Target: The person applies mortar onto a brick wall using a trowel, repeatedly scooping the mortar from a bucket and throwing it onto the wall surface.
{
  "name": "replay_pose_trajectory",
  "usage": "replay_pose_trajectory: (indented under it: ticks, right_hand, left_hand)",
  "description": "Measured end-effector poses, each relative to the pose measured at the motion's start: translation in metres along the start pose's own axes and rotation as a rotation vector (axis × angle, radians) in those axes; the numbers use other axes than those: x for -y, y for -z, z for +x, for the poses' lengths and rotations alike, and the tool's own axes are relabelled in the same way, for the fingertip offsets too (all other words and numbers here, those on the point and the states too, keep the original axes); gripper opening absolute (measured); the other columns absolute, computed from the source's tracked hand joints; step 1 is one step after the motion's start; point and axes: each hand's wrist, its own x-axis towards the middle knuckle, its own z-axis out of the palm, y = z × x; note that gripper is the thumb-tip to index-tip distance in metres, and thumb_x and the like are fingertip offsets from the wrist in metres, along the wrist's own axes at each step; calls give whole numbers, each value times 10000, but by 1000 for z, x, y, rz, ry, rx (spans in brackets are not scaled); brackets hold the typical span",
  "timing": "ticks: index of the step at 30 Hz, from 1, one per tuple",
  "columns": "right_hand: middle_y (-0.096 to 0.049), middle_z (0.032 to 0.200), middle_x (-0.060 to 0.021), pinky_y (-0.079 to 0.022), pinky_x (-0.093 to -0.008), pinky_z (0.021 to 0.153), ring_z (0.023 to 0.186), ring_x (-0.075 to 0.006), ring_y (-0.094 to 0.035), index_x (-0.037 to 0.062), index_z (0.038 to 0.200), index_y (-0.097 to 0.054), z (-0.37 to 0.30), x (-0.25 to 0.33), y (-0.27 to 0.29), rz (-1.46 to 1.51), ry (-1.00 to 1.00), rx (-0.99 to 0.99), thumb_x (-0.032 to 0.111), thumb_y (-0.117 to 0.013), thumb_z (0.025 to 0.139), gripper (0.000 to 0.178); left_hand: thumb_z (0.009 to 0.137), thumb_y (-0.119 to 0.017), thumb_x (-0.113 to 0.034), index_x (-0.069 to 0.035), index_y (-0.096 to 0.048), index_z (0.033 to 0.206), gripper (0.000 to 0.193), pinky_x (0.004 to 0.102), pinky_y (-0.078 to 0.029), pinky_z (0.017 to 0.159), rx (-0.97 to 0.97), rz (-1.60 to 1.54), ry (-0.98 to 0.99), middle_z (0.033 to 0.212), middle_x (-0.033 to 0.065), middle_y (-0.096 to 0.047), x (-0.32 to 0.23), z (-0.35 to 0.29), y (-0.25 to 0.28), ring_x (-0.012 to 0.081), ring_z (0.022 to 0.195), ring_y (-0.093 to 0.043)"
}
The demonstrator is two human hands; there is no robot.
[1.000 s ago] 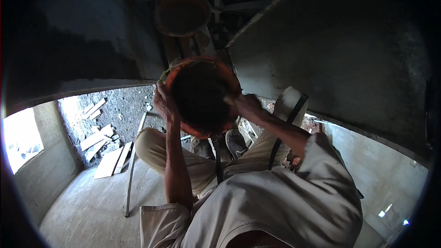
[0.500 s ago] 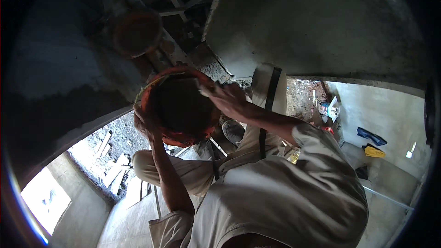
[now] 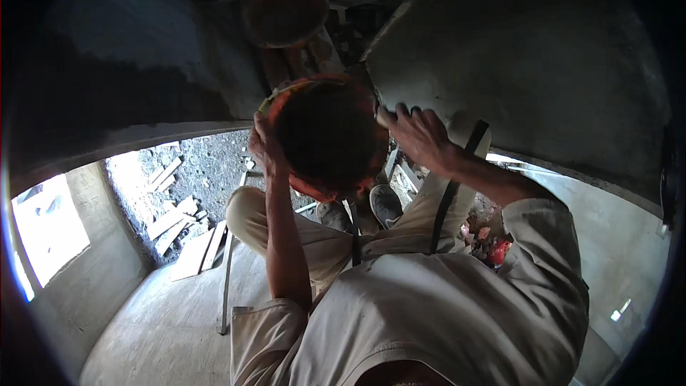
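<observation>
A round red-orange basin [image 3: 312, 187] is tilted above my knees, its inside dark, with a yellowish strip along the left rim. My left hand [image 3: 266, 146] is closed on the basin's left edge, thumb near the rim. My right hand [image 3: 423, 137] is at the right edge, its fingers curled. A pale bit shows at the fingertips, but what they hold, if anything, I cannot make out. What lies in the basin is too dark to tell.
Beyond it, a second round basin [image 3: 284, 41] rests on a plank. Concrete walls [image 3: 514, 64] close in on both sides. Broken wood pieces [image 3: 171, 221] lie on rubble at the left. Red debris [image 3: 498, 251] lies by my right elbow. My shoes [image 3: 386, 204] are below the basin.
The view has shifted, so the basin appears further right. My right hand has moved from over the basin's opening to its right edge. My left hand keeps its hold on the rim.
</observation>
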Motion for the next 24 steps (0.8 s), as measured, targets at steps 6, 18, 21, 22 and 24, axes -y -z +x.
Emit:
replay_pose_trajectory:
  ticks: [6,18,21,22,24]
  right_hand:
    - [-564,725,-131,-475,-394,591,649,-265,-585,44,1060,-543,-4,73,-137,866,-142,426,190,-498,894,226]
    - [-653,988,-185,-489,-437,790,925,-370,-625,65,1146,-577,19,32,35,714,-80,266,249,-647,830,373]
    - [-646,861,-173,-501,-476,704,834,-381,-643,140,1200,-553,17,77,-91,494,-78,219,256,-597,830,390]
    - [-643,856,-164,-503,-479,683,809,-368,-648,139,1209,-544,12,96,-72,350,25,65,245,-598,823,404]
    - [-635,816,-143,-500,-513,636,705,-343,-654,161,1233,-520,-1,114,-46,341,67,163,211,-581,819,422]
  left_hand:
    - [953,-406,-457,-5,-652,1057,525,360,-485,751,-109,-20,-38,854,122,-665,20,26,-8,196,818,-616]
    - [918,-372,-554,-72,-648,1062,574,481,-446,835,-157,150,89,986,254,-638,8,-4,10,422,988,-590]
    - [937,-368,-510,-50,-641,993,538,453,-443,807,-199,165,13,939,235,-640,31,0,-6,401,937,-600]
    - [946,-366,-487,-39,-638,959,525,439,-442,793,-227,184,-10,915,226,-642,36,5,-6,390,912,-604]
    - [934,-375,-509,-62,-640,1021,526,461,-439,826,-210,163,3,961,248,-633,25,6,-10,412,969,-587]
